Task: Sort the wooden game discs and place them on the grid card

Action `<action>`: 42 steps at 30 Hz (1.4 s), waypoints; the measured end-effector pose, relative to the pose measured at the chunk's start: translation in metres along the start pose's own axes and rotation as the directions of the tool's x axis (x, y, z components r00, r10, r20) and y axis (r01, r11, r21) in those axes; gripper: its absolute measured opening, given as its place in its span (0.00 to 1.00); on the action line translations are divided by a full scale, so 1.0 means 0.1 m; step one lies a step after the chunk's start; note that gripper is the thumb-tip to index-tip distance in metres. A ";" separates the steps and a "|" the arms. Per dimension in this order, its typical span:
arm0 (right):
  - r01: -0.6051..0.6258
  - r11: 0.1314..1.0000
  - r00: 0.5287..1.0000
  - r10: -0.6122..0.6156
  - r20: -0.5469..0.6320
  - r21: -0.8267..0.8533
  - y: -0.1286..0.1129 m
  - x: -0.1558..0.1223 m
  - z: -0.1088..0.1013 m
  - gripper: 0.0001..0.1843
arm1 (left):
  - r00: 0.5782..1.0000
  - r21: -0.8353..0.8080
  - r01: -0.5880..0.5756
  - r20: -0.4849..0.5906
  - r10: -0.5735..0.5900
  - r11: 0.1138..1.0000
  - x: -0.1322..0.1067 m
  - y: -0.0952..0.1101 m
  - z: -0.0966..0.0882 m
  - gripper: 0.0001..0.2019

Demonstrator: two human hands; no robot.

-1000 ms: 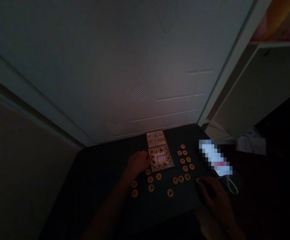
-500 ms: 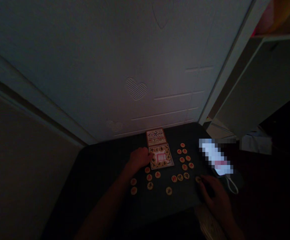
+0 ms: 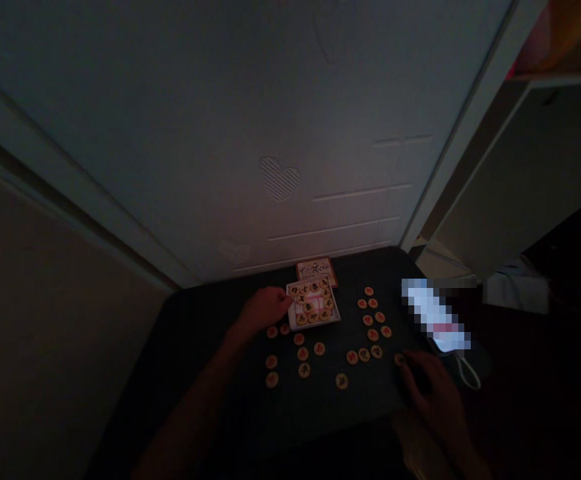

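Observation:
My left hand [image 3: 265,307] is closed on the left edge of an open white box [image 3: 291,321]. Round Chinese chess pieces [image 3: 313,317] with dark characters line the inside of the box, around its pinkish bottom. Behind it, the printed lid [image 3: 315,268] is partly covered by the box. My right hand [image 3: 430,380] rests low at the right, fingers pinched on a single Chinese chess piece [image 3: 399,359]. Loose pieces with red characters [image 3: 368,321] lie right of the box, and others [image 3: 303,354] lie in front of it.
All of this is on a dark table [image 3: 220,303] against a pale panel [image 3: 350,100] with embossed hearts. A phone-like device [image 3: 433,313], blurred out, lies at the right with a white strap loop [image 3: 470,377]. White cabinet parts [image 3: 540,153] stand further right.
The box has shifted left and back, turned slightly, and now overlaps the lid. My left hand moved with it, uncovering two red pieces. My right hand stays with its piece.

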State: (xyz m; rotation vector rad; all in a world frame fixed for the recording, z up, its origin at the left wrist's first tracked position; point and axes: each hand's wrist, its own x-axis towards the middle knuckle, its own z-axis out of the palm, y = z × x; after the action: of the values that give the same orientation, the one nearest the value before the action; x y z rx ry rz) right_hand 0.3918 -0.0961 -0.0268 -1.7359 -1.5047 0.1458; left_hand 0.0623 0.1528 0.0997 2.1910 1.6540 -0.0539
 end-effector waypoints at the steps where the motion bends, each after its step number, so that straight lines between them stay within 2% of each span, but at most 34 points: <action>1: -0.003 1.000 1.000 0.003 0.003 -0.008 0.01 0.00 0.00 0.16 | 1.000 -0.007 0.000 -0.006 0.000 1.000 -0.01 -0.07 -0.05 0.17; 6: -0.011 0.999 1.000 0.010 -0.001 -0.036 0.02 -0.01 0.01 0.18 | 0.998 -0.024 0.045 -0.049 -0.046 0.999 -0.18 -0.51 -0.30 0.19; 10: -0.002 0.999 1.000 0.003 0.007 -0.037 0.04 -0.01 0.01 0.18 | 0.993 -0.031 0.099 -0.055 -0.101 0.995 -0.40 -1.01 -0.45 0.21; 15: -0.017 0.999 0.999 0.018 0.026 -0.036 0.08 -0.01 0.02 0.18 | 0.982 -0.101 0.172 -0.059 -0.178 0.980 -0.67 -1.66 -0.41 0.24; 17: -0.031 0.999 0.999 0.032 0.026 -0.035 0.09 -0.01 0.02 0.19 | 0.980 -0.120 0.184 -0.048 -0.191 0.976 -0.78 -1.82 -0.36 0.24; 20: -0.036 0.999 0.999 0.036 0.025 -0.031 0.09 0.00 0.01 0.19 | 0.980 -0.154 0.188 -0.039 -0.196 0.970 -0.92 -1.96 -0.28 0.24; 27: -0.025 1.000 1.000 0.026 0.009 -0.017 -0.01 -0.01 -0.05 0.19 | 0.969 -0.215 0.230 -0.039 -0.244 0.949 -1.17 -1.96 -0.15 0.23; 32: 0.058 0.998 0.998 -0.059 -0.022 -0.026 -0.31 -0.11 0.02 0.16 | 0.971 -0.247 0.236 0.014 -0.240 0.940 -1.36 -1.84 -0.02 0.23; 37: 0.206 0.970 0.949 -0.229 0.216 0.127 -0.76 -0.13 0.30 0.14 | 0.982 -0.266 0.176 -0.014 -0.187 0.948 -1.42 -1.61 -0.07 0.20; 42: 0.239 0.950 0.912 -0.290 0.290 0.200 -0.98 -0.05 0.54 0.09 | 0.992 -0.216 0.104 -0.050 -0.117 0.971 -1.24 -1.17 -0.27 0.19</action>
State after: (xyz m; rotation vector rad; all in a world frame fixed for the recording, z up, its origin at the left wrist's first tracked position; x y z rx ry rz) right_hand 0.2839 -0.0781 -0.0033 -1.4098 -1.8925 0.4096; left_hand -0.0895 0.0747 0.1233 1.9591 1.7277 0.1557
